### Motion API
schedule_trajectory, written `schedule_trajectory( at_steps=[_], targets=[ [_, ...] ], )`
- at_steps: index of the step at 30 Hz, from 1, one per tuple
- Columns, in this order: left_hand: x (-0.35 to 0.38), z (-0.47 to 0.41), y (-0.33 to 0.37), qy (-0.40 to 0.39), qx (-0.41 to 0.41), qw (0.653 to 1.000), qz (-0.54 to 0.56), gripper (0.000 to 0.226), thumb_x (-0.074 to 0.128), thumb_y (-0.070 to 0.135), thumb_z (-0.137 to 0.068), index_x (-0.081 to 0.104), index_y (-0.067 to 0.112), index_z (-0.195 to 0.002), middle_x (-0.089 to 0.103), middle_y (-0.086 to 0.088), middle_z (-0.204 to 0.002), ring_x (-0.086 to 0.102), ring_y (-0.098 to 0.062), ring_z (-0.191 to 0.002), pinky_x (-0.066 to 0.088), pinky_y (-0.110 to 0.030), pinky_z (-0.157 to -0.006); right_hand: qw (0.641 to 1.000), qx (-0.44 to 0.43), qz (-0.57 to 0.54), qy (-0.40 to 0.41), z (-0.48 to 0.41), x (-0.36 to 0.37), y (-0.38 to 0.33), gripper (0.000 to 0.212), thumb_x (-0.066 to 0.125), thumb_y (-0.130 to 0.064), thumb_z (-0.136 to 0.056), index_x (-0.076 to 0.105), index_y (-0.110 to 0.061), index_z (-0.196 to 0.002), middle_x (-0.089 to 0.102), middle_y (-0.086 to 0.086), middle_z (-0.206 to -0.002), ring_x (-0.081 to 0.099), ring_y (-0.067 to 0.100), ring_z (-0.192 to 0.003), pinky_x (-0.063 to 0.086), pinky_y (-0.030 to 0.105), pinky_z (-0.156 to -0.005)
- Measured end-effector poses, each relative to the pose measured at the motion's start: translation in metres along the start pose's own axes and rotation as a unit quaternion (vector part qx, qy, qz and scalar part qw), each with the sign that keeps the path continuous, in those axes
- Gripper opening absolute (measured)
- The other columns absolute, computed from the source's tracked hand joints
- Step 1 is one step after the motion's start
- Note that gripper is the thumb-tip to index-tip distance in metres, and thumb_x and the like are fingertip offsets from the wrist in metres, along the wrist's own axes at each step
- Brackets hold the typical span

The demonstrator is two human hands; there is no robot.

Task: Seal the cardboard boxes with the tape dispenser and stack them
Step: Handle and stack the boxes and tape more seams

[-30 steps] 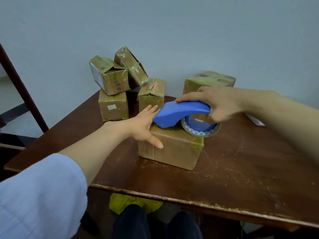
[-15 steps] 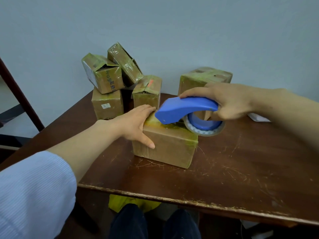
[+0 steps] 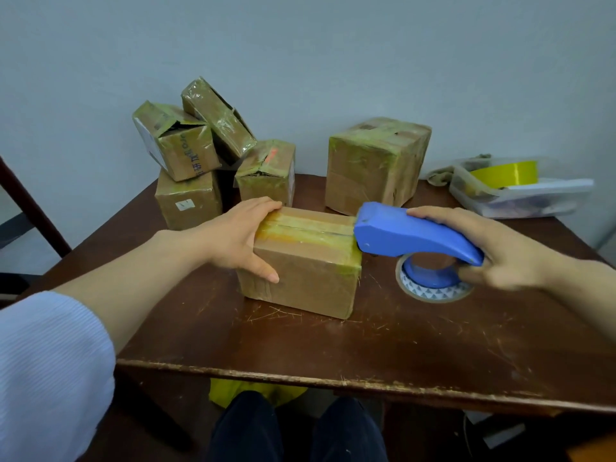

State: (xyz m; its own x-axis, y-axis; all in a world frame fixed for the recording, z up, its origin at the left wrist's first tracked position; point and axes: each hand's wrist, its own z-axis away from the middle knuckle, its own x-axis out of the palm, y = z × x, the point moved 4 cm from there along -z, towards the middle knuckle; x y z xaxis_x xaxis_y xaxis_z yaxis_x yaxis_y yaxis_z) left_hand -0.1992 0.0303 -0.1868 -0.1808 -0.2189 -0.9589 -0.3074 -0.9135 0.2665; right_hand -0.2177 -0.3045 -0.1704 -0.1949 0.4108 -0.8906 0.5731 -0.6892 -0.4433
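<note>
Head view looks down on a scratched brown worktop (image 3: 333,345) set against a pale wall. Near the middle stands the cardboard box (image 3: 306,268), with yellowish tape running along its top seam. The left hand (image 3: 240,238) holds this box at its left end: the fingers curl over the top left edge and the thumb presses on the near face. The right hand (image 3: 493,251) grips the blue tape dispenser (image 3: 410,235), with the fingers wrapped around its handle. The dispenser's nose touches the top right edge of the box, and the tape roll (image 3: 430,288) in its rear end sits low over the worktop just right of the box; whether it touches the wood cannot be told.

At the far left corner there is a cluster of small taped boxes. An upright box (image 3: 188,201) bears a white label, a tilted box (image 3: 176,141) with split flaps rests on it, and another tilted box (image 3: 218,118) leans behind that one. A short box (image 3: 266,171) stands just right of them. A larger box (image 3: 376,161) stands at the far edge, just behind the dispenser's nose. Toward the far right corner lies a clear plastic tub (image 3: 520,195) with a yellow roll (image 3: 510,173) on it. A light blue sleeve (image 3: 43,371) covers the left upper arm. Dark trousers (image 3: 300,428) show below the near edge.
</note>
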Motion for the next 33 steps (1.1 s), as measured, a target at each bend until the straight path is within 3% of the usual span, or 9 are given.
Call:
schedule_trajectory(
  at_steps=[4, 8, 11, 15, 18, 23, 27, 31, 33],
  targets=[
    [-0.004, 0.000, 0.009, -0.041, -0.014, 0.992, -0.114, 0.129, 0.074, 0.067, -0.058, -0.001, 0.018, -0.152, 0.005, 0.000, -0.159, 0.001, -0.016, -0.146, -0.007, -0.039, -0.118, 0.998, 0.000, -0.058, 0.025, 0.007, 0.017, 0.007, 0.096, 0.059, -0.009, -0.059, 0.026, -0.054, -0.138, 0.042, -0.011, -0.138, 0.047, 0.007, -0.119, 0.043, 0.031, -0.092],
    [-0.009, -0.011, 0.041, -0.113, -0.067, 0.975, -0.181, 0.142, 0.047, 0.090, -0.047, -0.011, 0.012, -0.150, -0.011, -0.003, -0.160, -0.015, -0.017, -0.145, -0.020, -0.046, -0.113, 0.996, -0.010, -0.071, 0.050, 0.008, 0.026, 0.010, 0.096, 0.061, -0.007, -0.060, 0.026, -0.049, -0.140, 0.040, -0.020, -0.135, 0.047, 0.007, -0.119, 0.046, 0.032, -0.093],
    [0.009, -0.020, 0.074, -0.100, -0.005, 0.980, -0.174, 0.143, 0.050, 0.090, -0.051, -0.019, 0.011, -0.148, -0.022, -0.004, -0.157, -0.021, -0.018, -0.144, -0.015, -0.042, -0.116, 0.997, -0.013, -0.056, 0.059, 0.010, 0.025, 0.007, 0.095, 0.060, -0.010, -0.060, 0.025, -0.052, -0.138, 0.041, -0.019, -0.134, 0.045, 0.009, -0.120, 0.045, 0.033, -0.094],
    [0.014, -0.021, 0.078, -0.068, 0.023, 0.988, -0.140, 0.133, 0.058, 0.081, -0.060, -0.018, 0.016, -0.149, -0.009, -0.002, -0.160, -0.007, -0.021, -0.146, -0.002, -0.036, -0.117, 0.997, -0.010, -0.043, 0.066, 0.007, 0.020, 0.007, 0.097, 0.061, -0.013, -0.058, 0.025, -0.056, -0.137, 0.046, -0.006, -0.135, 0.047, 0.013, -0.120, 0.046, 0.041, -0.095],
    [0.012, -0.018, 0.077, -0.052, 0.036, 0.990, -0.127, 0.128, 0.057, 0.080, -0.062, -0.016, 0.023, -0.150, -0.002, 0.000, -0.159, -0.002, -0.022, -0.146, 0.001, -0.035, -0.117, 0.998, -0.021, -0.039, 0.054, 0.012, 0.018, 0.007, 0.097, 0.062, -0.011, -0.060, 0.026, -0.053, -0.139, 0.041, -0.019, -0.139, 0.046, 0.011, -0.121, 0.048, 0.042, -0.092],
    [0.015, -0.015, 0.074, -0.045, 0.039, 0.991, -0.119, 0.126, 0.057, 0.080, -0.060, -0.012, 0.026, -0.150, -0.002, 0.002, -0.159, -0.004, -0.022, -0.146, 0.001, -0.036, -0.117, 0.999, -0.023, -0.020, 0.036, 0.023, 0.016, 0.014, 0.098, 0.066, -0.015, -0.062, 0.021, -0.055, -0.140, 0.046, -0.005, -0.133, 0.050, 0.016, -0.116, 0.044, 0.035, -0.095],
    [0.012, -0.018, 0.075, -0.045, 0.037, 0.992, -0.111, 0.123, 0.060, 0.078, -0.062, -0.009, 0.027, -0.151, 0.000, 0.003, -0.158, -0.001, -0.021, -0.146, 0.005, -0.036, -0.116, 0.999, 0.005, 0.031, 0.027, 0.044, 0.006, 0.022, 0.101, 0.070, -0.019, -0.059, 0.022, -0.056, -0.140, 0.050, -0.005, -0.121, 0.052, 0.011, -0.108, 0.041, 0.025, -0.091],
    [0.013, -0.019, 0.075, -0.060, 0.041, 0.989, -0.126, 0.123, 0.061, 0.078, -0.062, -0.013, 0.032, -0.150, 0.004, 0.000, -0.156, 0.004, -0.023, -0.144, 0.009, -0.038, -0.116, 0.995, 0.032, 0.090, -0.022, 0.038, 0.004, 0.010, 0.093, 0.062, -0.039, -0.060, 0.014, -0.064, -0.136, 0.046, -0.005, -0.111, 0.053, 0.016, -0.098, 0.045, 0.037, -0.087],
    [0.012, -0.020, 0.076, -0.069, 0.046, 0.988, -0.131, 0.121, 0.063, 0.077, -0.061, -0.014, 0.041, -0.147, 0.011, -0.002, -0.152, 0.009, -0.025, -0.141, 0.014, -0.039, -0.114, 0.989, 0.038, 0.120, -0.073, 0.027, 0.001, -0.002, 0.096, 0.058, -0.033, -0.058, 0.008, -0.071, -0.131, 0.044, -0.006, -0.106, 0.052, 0.014, -0.093, 0.042, 0.028, -0.082]
  ],
)
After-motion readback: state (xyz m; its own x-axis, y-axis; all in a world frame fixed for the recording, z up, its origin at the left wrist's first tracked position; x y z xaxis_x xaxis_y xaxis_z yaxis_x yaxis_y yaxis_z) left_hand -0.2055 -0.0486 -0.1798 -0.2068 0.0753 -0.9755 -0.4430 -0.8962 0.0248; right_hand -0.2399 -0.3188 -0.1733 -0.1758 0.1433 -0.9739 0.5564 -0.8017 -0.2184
